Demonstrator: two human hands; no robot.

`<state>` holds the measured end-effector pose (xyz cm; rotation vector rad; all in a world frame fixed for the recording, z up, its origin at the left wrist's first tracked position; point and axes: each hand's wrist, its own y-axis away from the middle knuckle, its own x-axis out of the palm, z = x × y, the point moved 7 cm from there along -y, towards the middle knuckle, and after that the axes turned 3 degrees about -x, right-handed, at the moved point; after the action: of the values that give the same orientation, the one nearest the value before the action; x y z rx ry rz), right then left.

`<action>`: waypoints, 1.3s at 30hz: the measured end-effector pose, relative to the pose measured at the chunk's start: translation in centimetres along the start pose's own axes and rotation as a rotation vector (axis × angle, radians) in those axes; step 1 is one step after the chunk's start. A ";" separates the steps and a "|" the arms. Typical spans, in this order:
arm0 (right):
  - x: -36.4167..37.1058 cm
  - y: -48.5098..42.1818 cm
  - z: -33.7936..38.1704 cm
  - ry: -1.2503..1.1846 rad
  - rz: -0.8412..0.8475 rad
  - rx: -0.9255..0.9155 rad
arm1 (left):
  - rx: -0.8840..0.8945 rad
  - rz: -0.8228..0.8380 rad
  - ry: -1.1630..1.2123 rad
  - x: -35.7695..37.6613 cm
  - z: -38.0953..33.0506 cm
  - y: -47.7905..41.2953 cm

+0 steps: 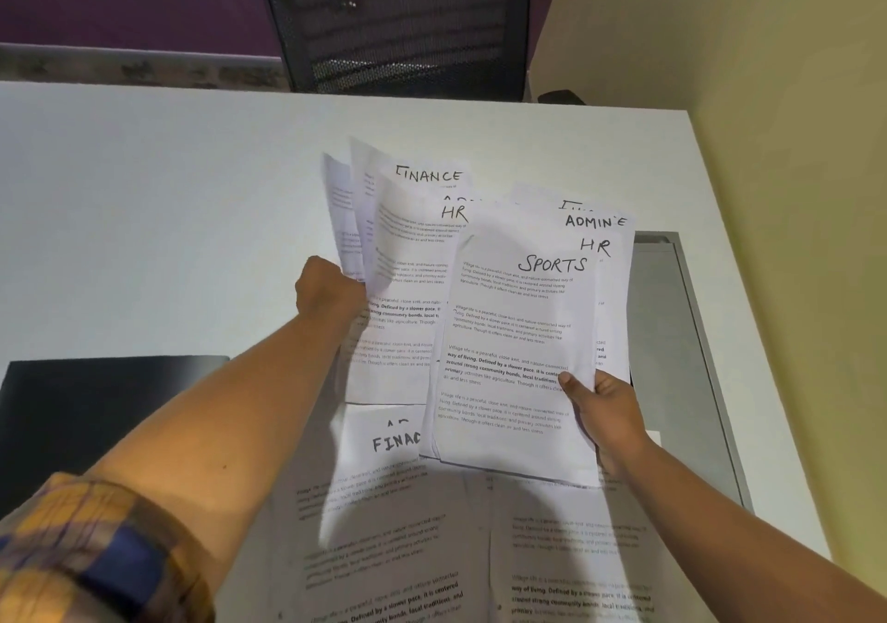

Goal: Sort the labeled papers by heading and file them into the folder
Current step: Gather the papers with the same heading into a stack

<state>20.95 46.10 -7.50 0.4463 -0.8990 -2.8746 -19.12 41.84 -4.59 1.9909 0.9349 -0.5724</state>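
Observation:
My left hand [329,293] is closed on the left edge of a fanned bunch of papers [408,257] whose visible headings read FINANCE and HR. In my right hand [605,413] I grip a second bunch [516,373] by its lower right side; SPORTS is on top, with HR and ADMIN sheets fanned behind it. Both bunches are held up above the white table [144,219]. More printed sheets [384,502] lie flat on the table under my arms, one headed FINAC. A black folder [96,411] lies closed at the left, partly hidden by my left forearm.
A grey flat panel [681,334] lies along the table's right side, partly under the papers. A black mesh chair [398,22] stands behind the far table edge. A yellowish wall [768,94] runs close along the right.

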 end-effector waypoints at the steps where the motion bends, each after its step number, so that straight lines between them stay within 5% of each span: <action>1: 0.0 0.0 0.0 -0.001 0.004 -0.002 | 0.048 -0.004 0.005 -0.1 0.1 -0.1; 6: 0.0 0.1 0.2 0.021 0.005 -0.007 | 0.174 -0.159 0.048 -5.1 0.3 -1.2; 17: -0.1 2.5 2.5 0.007 0.002 -0.002 | 0.340 -0.462 0.637 -22.2 0.2 6.9; 20: -0.4 4.3 4.2 0.017 -0.005 -0.065 | 0.239 -0.280 0.827 -21.4 2.9 11.4; 28: 0.7 12.4 5.4 -0.014 0.179 -0.107 | 0.155 0.267 0.648 -10.9 6.8 25.3; 32: 1.4 17.8 5.7 -0.058 0.315 -0.077 | 0.095 0.318 0.698 -9.5 7.9 28.1; 36: 1.2 20.8 5.6 -0.125 0.371 -0.057 | 0.202 0.136 0.464 -11.3 8.5 28.6; 39: 1.1 22.3 5.8 -0.193 0.432 -0.038 | 0.108 0.392 0.648 -10.3 8.8 28.9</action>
<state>18.22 30.72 9.54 -0.0330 -0.8412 -2.5565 -3.24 19.71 12.06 2.4281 0.8477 0.2698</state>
